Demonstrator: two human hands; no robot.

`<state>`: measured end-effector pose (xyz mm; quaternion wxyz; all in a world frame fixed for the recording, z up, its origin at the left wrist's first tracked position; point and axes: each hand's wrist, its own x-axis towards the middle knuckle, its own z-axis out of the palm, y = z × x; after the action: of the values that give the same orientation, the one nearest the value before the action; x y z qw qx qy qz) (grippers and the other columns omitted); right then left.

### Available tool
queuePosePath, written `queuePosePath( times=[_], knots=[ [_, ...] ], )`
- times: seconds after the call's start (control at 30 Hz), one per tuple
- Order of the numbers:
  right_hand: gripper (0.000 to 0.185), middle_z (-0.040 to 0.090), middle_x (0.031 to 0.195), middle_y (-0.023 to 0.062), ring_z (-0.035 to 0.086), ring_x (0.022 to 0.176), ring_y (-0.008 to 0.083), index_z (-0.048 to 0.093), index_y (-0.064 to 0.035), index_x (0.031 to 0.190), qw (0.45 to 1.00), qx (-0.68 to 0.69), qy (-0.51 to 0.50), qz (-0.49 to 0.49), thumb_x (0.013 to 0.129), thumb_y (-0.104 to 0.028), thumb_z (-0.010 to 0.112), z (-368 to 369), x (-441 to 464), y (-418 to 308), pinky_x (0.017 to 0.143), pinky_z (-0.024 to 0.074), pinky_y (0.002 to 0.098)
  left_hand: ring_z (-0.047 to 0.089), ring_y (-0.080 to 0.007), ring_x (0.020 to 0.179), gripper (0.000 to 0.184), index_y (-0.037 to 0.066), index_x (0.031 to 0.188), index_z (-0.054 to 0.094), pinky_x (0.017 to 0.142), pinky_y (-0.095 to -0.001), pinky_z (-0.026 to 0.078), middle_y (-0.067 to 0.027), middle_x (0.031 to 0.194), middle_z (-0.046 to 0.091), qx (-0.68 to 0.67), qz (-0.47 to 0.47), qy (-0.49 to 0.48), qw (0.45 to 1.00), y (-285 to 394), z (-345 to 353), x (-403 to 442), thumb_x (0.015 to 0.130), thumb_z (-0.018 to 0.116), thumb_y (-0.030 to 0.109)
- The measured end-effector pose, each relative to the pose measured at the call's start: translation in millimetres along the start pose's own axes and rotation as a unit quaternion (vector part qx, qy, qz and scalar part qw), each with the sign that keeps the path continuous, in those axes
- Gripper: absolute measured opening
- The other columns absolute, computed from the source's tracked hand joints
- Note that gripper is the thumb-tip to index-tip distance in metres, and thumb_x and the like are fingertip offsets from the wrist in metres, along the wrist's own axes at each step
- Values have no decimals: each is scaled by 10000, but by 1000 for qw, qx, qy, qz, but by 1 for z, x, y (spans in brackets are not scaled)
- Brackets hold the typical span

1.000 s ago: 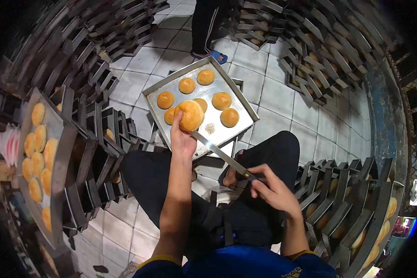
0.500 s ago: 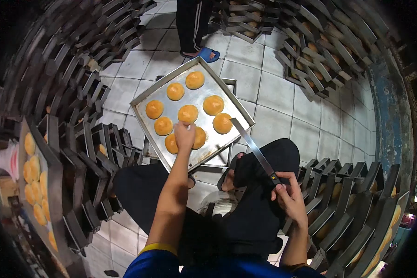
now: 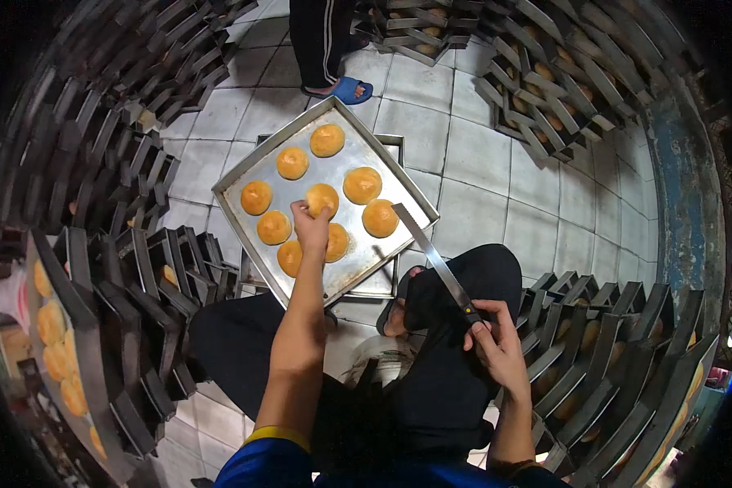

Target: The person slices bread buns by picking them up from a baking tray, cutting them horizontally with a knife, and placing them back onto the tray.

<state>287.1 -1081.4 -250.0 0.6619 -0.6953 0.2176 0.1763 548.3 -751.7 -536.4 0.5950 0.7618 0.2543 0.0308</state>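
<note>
A metal baking tray [image 3: 240, 236] lies in front of me with several round golden buns on it, such as one bun [image 3: 327, 141] near its far corner. My left hand [image 3: 311, 226] reaches over the tray, its fingers closed around the near side of a middle bun [image 3: 323, 197]. Partly behind that hand and wrist are two more buns. My right hand [image 3: 496, 346] grips the black handle of a long serrated knife [image 3: 437, 262]. The blade points up and left, its tip beside the bun [image 3: 380, 218] at the tray's right edge.
Below the tray is another metal tray [image 3: 378, 282]. Tall stacks of metal trays [image 3: 610, 358] with buns stand on both sides and at the back. A person in a blue sandal [image 3: 350, 91] stands on the tiled floor [image 3: 480, 163] beyond. A whitish bucket [image 3: 385, 358] sits between my legs.
My left hand has shifted slightly left on the middle bun, fingers now at its left and near sides. The view has moved a little; the knife remains in my right hand.
</note>
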Motion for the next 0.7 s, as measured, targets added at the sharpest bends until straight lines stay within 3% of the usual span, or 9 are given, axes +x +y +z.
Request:
queuePosePath(
  times=[0.07,0.13,0.2,0.27,0.3,0.4,0.47,0.7],
  knots=[
    [336,677,822,24,524,663,65,519,-66,1446,1000,-20,9,-12,1122,-139,567,6,0,-1,616,415,256,708,-257,1071,541,57,1355,477,914,-411,573,-158,1114,668,53,95,-7,994,25,1,-15,925,791,152],
    [328,686,805,60,618,727,126,538,-40,1423,986,-133,56,-82,1114,-144,571,11,-3,-2,682,483,303,709,-290,1072,533,82,1362,489,935,-424,571,-157,1166,677,-21,96,-40,994,49,-6,-26,929,792,144],
    [334,688,822,59,617,747,128,534,-43,1427,981,-160,64,-95,1113,-152,571,19,-9,-15,696,474,301,710,-323,1073,526,107,1369,501,955,-436,568,-157,1217,686,-93,100,-73,988,85,-20,-41,932,793,135],
    [342,687,827,69,635,795,140,532,-33,1421,976,-184,63,-101,1111,-172,570,28,-15,-28,740,487,307,677,-281,1212,458,109,1432,498,1008,-441,561,-135,1384,644,-269,-40,-184,945,127,-46,-64,1039,720,187],
    [342,687,827,69,635,795,140,532,-33,1421,975,-182,60,-108,1111,-172,570,33,-18,-34,740,487,307,677,-281,1212,458,109,1432,498,1008,-441,561,-135,1384,644,-270,-33,-180,945,134,-56,-72,1039,720,187],
    [349,685,829,67,639,810,136,521,-27,1428,976,-160,19,-148,1113,-173,561,52,-28,-44,757,489,306,505,-273,1469,534,144,1541,530,1208,-476,426,-109,1560,561,-545,-115,-212,803,147,-86,-91,1059,700,300],
    [354,720,855,118,710,809,214,516,5,1423,970,-163,-3,-181,1109,-156,553,63,-35,-49,802,545,371,511,-272,1464,537,142,1545,529,1209,-473,426,-108,1563,560,-564,-93,-218,791,149,-102,-108,1058,701,288],
    [360,719,860,115,714,823,218,505,6,1436,965,-174,-50,-192,1116,-155,537,91,-71,-61,816,548,371,511,-257,1472,583,155,1524,552,1227,-502,394,-66,1566,572,-568,0,-240,787,156,-139,-152,992,761,270]
  ],
)
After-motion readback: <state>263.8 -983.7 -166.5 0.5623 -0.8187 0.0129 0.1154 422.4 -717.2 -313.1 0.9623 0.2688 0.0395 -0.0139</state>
